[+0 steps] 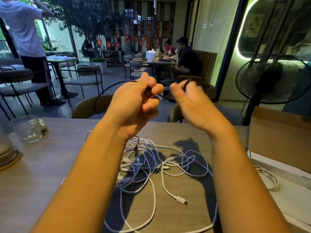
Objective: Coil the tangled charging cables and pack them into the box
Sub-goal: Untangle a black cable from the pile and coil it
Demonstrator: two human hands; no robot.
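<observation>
Both my hands are raised above the table with a thin black cable (102,93) between them. My left hand (134,100) pinches the cable, which loops out to the left and down. My right hand (186,96) is blurred and holds small black loops of the same cable round its fingers. Below, a tangle of white charging cables (151,167) lies on the wooden table (58,165). An open cardboard box (279,140) stands at the right, with one coiled white cable (267,179) inside it.
A glass cup (27,128) and stacked plates (8,157) sit at the table's left edge. Two chairs (87,106) face me across the table. A standing fan (271,81) is at the right. People stand and sit farther back in the café.
</observation>
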